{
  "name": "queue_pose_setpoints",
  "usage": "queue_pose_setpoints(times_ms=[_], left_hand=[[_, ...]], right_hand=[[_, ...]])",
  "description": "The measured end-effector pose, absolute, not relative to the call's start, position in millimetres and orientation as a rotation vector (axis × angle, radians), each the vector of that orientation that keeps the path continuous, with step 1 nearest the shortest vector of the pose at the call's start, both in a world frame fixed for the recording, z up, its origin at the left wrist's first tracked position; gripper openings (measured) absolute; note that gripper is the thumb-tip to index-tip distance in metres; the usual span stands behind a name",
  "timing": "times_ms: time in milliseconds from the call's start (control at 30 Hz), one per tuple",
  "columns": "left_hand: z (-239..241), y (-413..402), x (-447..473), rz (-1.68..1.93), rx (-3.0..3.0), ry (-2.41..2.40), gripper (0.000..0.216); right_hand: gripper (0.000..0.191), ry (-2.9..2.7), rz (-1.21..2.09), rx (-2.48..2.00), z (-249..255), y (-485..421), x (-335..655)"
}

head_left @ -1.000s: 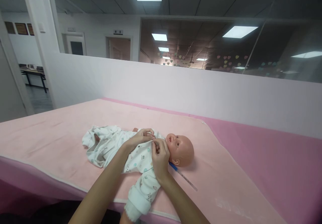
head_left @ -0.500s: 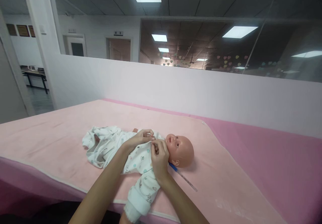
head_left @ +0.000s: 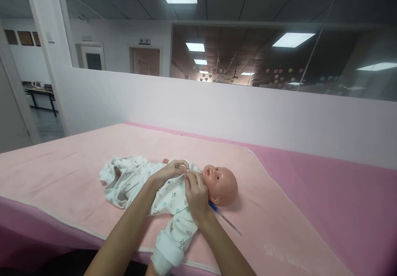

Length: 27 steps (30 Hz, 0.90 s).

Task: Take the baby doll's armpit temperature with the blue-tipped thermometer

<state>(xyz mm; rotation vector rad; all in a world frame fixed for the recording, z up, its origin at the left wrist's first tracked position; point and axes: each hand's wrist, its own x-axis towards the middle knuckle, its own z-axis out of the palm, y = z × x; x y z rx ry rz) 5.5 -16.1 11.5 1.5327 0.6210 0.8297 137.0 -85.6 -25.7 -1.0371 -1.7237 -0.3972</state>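
Observation:
A baby doll (head_left: pixel 221 185) lies on its back on a pale pink blanket (head_left: pixel 62 168), head to the right. It wears a white patterned romper (head_left: pixel 139 183). My left hand (head_left: pixel 169 171) pinches the romper's collar at the doll's chest, fingers closed on the fabric. Facing it, my right hand (head_left: pixel 195 193) grips the other edge of the collar beside the doll's chin. One sleeve (head_left: pixel 173 238) hangs over the near edge of the table. A thin thermometer with a blue end (head_left: pixel 226 219) lies on the blanket under the doll's head.
A darker pink cover (head_left: pixel 341 210) spreads to the right of the blanket. A low white partition (head_left: pixel 217 110) topped with glass runs behind the table. An opening at the far left leads to a room with a desk (head_left: pixel 40 94).
Both hands stay on the romper's collar; my right hand's fingers have shifted slightly up against the left hand. The view has drifted a little.

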Motion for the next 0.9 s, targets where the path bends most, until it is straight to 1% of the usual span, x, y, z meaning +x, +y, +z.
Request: queue_pose_setpoints(times_ms=[167,300,433,533,667,900], left_hand=[[14,-20,5,0.84,1.489,0.665,0.025],[23,-32,3,0.892,1.544,0.687,0.021],[28,-39,0,0.876,1.525,0.624,0.023],[25,-35,-2,0.828,1.484,0.529,0.027],[16,-24,-3,0.802,1.464,0.577,0.032],[9,-20,-2,0.877,1.464,0.707,0.027]], right_hand=[[0.025,-1.791,-0.543,-1.085,-26,-84,141],[0.026,-1.742,-0.655,-1.102,-27,-84,140],[0.028,-1.72,-0.742,-1.112,-30,-82,141],[0.028,-1.74,-0.732,-1.117,-32,-80,142],[0.027,-1.762,-0.689,-1.093,-34,-79,143],[0.019,-1.781,-0.523,-1.029,-30,-82,142]])
